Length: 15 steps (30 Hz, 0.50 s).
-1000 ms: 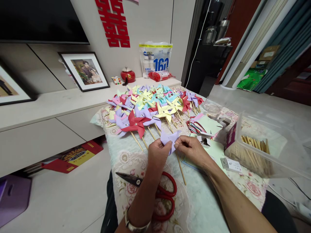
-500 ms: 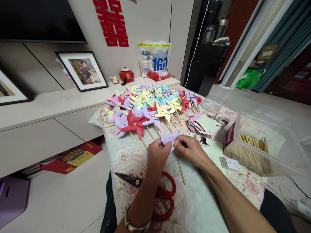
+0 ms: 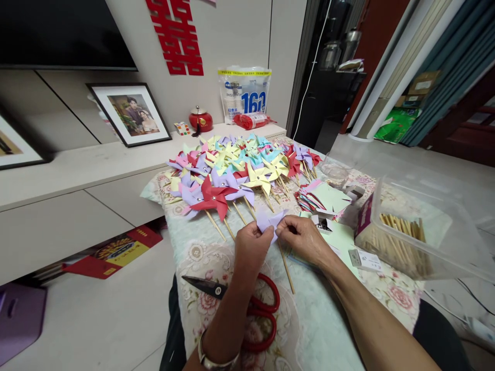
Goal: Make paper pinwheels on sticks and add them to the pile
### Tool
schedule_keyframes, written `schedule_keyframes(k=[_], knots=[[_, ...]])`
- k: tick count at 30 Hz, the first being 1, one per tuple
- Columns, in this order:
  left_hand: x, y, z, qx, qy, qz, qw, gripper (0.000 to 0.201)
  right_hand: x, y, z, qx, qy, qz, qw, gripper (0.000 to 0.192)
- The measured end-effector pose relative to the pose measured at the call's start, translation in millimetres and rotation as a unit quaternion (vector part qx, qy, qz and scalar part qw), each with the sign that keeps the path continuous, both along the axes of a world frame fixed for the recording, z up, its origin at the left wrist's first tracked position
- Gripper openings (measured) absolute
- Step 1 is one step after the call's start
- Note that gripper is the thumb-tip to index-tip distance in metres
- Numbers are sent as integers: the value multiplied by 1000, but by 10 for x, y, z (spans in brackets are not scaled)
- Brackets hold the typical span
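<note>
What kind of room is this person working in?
Most likely a home living room: a framed photo leans on a low TV cabinet under a dark screen, and a red paper decoration hangs on the wall.

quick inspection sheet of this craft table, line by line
surface: table under a floral cloth, mostly covered.
job's things: lilac paper pinwheel pinched by left hand and right hand; wooden stick below it.
clutter: pile of finished pinwheels; stack of cut paper; clear box of sticks; red-handled scissors near the left wrist.
grippers: fingers of both hands closed on the paper.
cables: white cable down the doorway; dark cable on the floor at right.
surroundings: framed photo, red jar, bag of cups on the shelf.
</note>
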<state>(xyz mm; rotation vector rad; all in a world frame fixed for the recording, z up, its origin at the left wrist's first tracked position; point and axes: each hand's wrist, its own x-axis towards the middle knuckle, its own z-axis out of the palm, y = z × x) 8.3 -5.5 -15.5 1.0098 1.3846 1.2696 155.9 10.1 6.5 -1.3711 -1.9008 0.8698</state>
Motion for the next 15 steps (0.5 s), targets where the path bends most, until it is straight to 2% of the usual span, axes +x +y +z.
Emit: schedule_keyframes(k=[7, 11, 15], knots=[[-2, -5, 30, -7, -11, 7, 1000, 15, -11, -7, 10, -22, 11, -2, 1000, 15], [-22, -12, 81, -18, -34, 2, 999, 18, -2, -15, 56, -44, 46, -5, 998, 22], [-32, -24, 127, -47, -75, -17, 996, 23, 66, 5, 110, 24, 151, -74, 985, 22]])
